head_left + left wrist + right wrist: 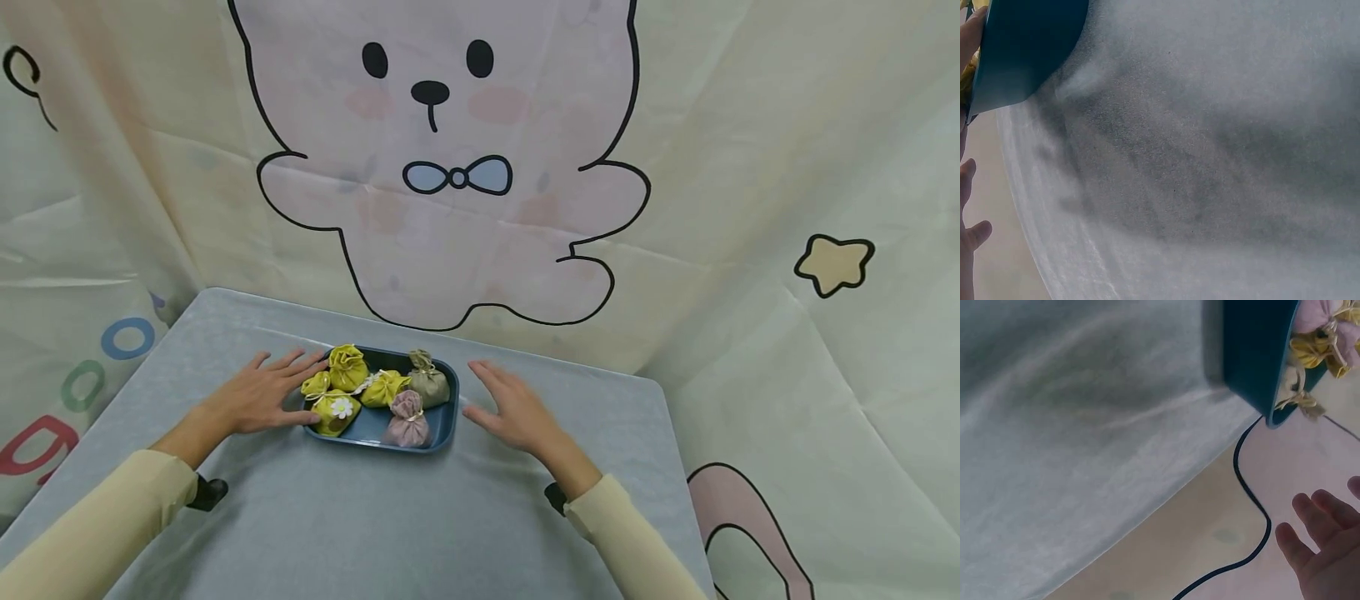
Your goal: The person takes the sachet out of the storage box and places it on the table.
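Blue tray sits mid-table between our hands. Left hand lies flat, fingers spread, thumb touching the tray's left rim; right hand open, just beside its right edge. Inside: yellow pouches, one pink pouch, one olive pouch. Grey tablecloth beneath.

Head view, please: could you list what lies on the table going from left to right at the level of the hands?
Left hand → yellow pouch with a white flower → pink pouch → right rim of the blue tray → right hand.
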`<state>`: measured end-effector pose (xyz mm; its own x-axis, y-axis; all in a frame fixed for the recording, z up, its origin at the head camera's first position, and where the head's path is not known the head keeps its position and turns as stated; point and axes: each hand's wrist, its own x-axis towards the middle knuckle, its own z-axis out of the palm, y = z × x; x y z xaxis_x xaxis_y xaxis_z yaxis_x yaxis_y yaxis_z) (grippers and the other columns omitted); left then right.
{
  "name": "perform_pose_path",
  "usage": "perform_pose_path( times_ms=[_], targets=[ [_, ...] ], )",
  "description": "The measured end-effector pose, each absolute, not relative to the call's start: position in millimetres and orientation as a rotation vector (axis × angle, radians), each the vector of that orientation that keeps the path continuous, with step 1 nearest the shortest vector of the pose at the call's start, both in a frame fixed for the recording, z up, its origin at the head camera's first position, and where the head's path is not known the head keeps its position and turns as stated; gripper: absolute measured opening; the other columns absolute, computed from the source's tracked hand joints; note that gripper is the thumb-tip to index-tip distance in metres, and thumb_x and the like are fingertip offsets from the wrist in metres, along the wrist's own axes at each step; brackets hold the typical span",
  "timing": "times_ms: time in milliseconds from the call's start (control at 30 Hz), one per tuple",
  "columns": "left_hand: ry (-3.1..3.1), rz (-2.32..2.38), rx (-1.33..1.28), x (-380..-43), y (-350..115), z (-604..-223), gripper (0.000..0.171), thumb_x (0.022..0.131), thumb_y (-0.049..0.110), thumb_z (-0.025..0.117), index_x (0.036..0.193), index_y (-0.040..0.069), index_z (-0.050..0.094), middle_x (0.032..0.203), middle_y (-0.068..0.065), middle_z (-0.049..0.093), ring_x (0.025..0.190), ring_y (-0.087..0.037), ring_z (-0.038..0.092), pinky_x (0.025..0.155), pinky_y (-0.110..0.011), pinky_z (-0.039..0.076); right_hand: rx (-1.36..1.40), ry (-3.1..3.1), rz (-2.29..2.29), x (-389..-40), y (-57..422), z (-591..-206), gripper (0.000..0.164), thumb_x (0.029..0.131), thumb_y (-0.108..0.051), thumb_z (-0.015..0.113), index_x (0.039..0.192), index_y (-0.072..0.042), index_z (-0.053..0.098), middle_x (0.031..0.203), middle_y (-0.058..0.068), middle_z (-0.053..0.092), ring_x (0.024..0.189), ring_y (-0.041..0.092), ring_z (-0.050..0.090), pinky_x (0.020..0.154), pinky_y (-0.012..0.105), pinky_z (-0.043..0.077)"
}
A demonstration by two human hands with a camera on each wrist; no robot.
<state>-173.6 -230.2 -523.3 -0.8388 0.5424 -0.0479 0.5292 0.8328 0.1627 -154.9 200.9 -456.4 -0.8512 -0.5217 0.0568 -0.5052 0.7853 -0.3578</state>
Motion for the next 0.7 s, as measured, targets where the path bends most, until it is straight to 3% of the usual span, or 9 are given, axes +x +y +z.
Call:
perform_pose_path(
  times_ms=[267,433,700],
  targets=[
    [2.904,0.249,0.835,-173.7,-233.1,-526.6,0.094,0.086,0.076,0.052,0.156,0.015,0.036,0.16,-0.013,0.031,0.146,-0.038,0.029,0.107,-0.071,0.021,-0.842,2.811,-0.658,-159.6,181.6,-458.7,0.073,0.094,-0.046,0.067,0.154,-0.013,0.039,0.153,0.006,0.045,0.139,0.024,0.043,0.111,0.044,0.038],
    [2.902,0.263,0.842,-173.5,-234.5,-528.2,0.093,0.087,0.075,0.052,0.156,0.015,0.035,0.16,-0.015,0.032,0.146,-0.038,0.029,0.107,-0.071,0.021,-0.837,2.744,-0.72,-163.3,169.7,-462.0,0.075,0.091,-0.041,0.072,0.152,-0.012,0.042,0.15,0.006,0.048,0.133,0.022,0.051,0.108,0.041,0.041],
    [2.893,0.25,0.849,-175.0,-232.7,-527.9,0.093,0.088,0.076,0.05,0.158,0.017,0.032,0.161,-0.012,0.031,0.146,-0.037,0.028,0.107,-0.071,0.021,-0.877,2.657,-0.832,-165.2,153.6,-470.6,0.068,0.092,-0.032,0.073,0.149,-0.006,0.045,0.137,0.015,0.06,0.12,0.03,0.06,0.1,0.047,0.047]
  ],
)
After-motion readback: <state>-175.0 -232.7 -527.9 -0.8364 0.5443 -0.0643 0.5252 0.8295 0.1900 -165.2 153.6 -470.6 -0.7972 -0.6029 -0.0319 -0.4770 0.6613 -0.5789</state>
